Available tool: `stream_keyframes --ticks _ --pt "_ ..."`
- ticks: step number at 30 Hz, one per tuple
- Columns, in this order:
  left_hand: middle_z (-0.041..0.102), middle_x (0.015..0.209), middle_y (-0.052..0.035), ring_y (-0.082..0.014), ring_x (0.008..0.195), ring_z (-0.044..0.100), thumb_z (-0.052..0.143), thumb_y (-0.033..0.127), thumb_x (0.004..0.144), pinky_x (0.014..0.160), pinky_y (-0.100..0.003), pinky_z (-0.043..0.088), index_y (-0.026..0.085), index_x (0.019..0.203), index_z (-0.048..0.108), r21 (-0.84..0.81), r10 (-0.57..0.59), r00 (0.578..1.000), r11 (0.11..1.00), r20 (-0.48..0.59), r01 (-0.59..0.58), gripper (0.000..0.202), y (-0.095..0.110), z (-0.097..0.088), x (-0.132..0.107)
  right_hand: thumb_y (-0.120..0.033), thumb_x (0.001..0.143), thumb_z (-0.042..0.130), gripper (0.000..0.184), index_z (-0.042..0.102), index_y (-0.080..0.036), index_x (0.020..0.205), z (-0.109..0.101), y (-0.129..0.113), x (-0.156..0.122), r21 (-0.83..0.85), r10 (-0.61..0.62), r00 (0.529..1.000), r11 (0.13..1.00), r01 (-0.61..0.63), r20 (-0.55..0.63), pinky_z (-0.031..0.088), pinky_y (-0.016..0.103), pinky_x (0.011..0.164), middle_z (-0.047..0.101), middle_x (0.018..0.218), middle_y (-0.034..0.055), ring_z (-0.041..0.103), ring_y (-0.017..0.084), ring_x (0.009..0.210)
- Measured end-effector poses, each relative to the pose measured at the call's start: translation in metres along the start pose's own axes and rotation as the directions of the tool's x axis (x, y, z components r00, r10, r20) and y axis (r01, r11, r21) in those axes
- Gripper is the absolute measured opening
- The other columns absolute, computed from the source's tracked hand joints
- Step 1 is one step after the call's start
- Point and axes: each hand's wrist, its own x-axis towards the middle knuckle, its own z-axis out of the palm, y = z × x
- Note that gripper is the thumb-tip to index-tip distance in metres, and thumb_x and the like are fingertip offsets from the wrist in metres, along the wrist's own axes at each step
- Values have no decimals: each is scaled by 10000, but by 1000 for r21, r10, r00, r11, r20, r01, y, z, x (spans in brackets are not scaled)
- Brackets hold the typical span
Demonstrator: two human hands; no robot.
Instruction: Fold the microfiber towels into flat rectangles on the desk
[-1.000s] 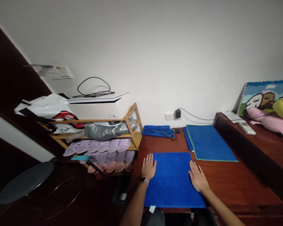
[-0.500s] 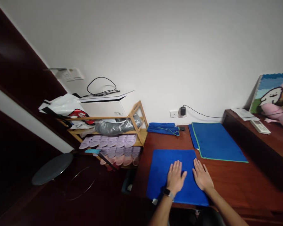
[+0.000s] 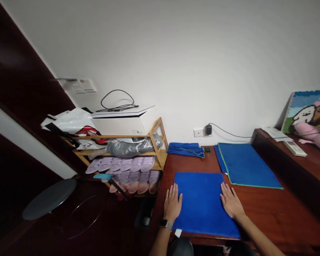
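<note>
A blue cloth (image 3: 202, 204) lies spread flat on the reddish-brown wooden table (image 3: 258, 209), with a small white tag at its lower left corner. My left hand (image 3: 172, 203) rests flat on the cloth's left edge, fingers stretched forward, a watch on the wrist. On the opposite edge lies my right hand (image 3: 231, 201), palm down with fingers extended. Neither hand grips anything. Behind and to the right is a stack of blue cloths with green edging (image 3: 249, 165). A folded blue cloth (image 3: 186, 149) sits at the table's back left.
Left of the table stands a wooden rack (image 3: 160, 156) holding slippers (image 3: 126, 164), with a white box (image 3: 120, 125) on top. A round stool (image 3: 50, 199) is farther left. A charger (image 3: 208, 129) is plugged into the wall. A remote control (image 3: 294, 148) lies on the right-hand surface.
My left hand has slid left from the middle of the cloth to its left edge. My right hand stays at the right edge. The view has shifted slightly.
</note>
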Motion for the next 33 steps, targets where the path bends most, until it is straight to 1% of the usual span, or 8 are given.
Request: stream_keyframes --ticks 4,7,14,17,20,27,30,33 --pt "450 1648 -115 -275 1540 410 334 360 1080 1272 -523 342 152 1602 437 9 -8 1000 1000 7 8 571 -2 -13 17 -424 1051 208 704 278 -68 1654 -22 -11 21 -17 39 996 999 -37 83 137 455 1327 250 1731 107 195 241 1618" --pt "444 1650 -131 -279 1549 392 314 332 1087 1272 -530 343 125 1597 438 -19 16 999 1000 -47 -17 564 19 -21 12 -440 1064 167 701 229 -92 1669 -28 -16 9 29 85 995 996 -87 56 147 458 1326 213 1744 84 179 231 1622" --pt "385 1691 -70 -231 1581 329 293 415 1111 1292 -489 324 207 1648 333 -228 348 936 908 -54 -351 577 178 -5 -27 -438 1058 161 690 268 -129 1665 -1 -13 -65 39 62 998 997 -63 15 163 493 1323 246 1735 54 195 239 1620" --pt "423 1672 -58 -227 1565 363 262 404 1116 1280 -491 344 241 1637 364 -265 377 926 892 -10 -365 556 211 2 -33 -409 1048 169 684 288 -129 1661 0 -14 -72 29 45 999 999 -46 27 157 498 1323 245 1734 52 197 243 1620" --pt "437 1664 -60 -236 1559 376 267 387 1113 1272 -496 355 237 1637 364 -210 314 949 929 6 -305 554 176 1 -39 -428 1051 163 692 268 -134 1668 -3 -16 -70 33 75 997 997 -76 13 156 499 1322 259 1731 53 208 243 1617" --pt "430 1658 -114 -265 1538 412 282 327 1097 1246 -518 384 193 1648 342 68 -39 999 997 32 37 570 -4 -19 -77 -433 1053 141 699 239 -127 1674 -8 -21 -70 38 100 994 994 -102 31 118 474 1330 247 1735 46 188 220 1622" --pt "434 1655 -118 -261 1534 416 304 330 1093 1252 -515 380 184 1647 342 56 -24 999 998 41 22 574 -25 -26 -84 -451 1055 154 703 244 -128 1673 -12 -21 -71 64 95 995 993 -98 39 126 479 1330 246 1736 49 189 225 1621" --pt "426 1656 -135 -278 1536 406 309 320 1093 1244 -534 394 165 1649 332 4 -32 999 999 -31 32 578 -6 -31 -80 -469 1061 149 706 234 -131 1676 -12 -20 -74 115 81 997 990 -79 -5 154 483 1328 232 1739 50 188 231 1619"
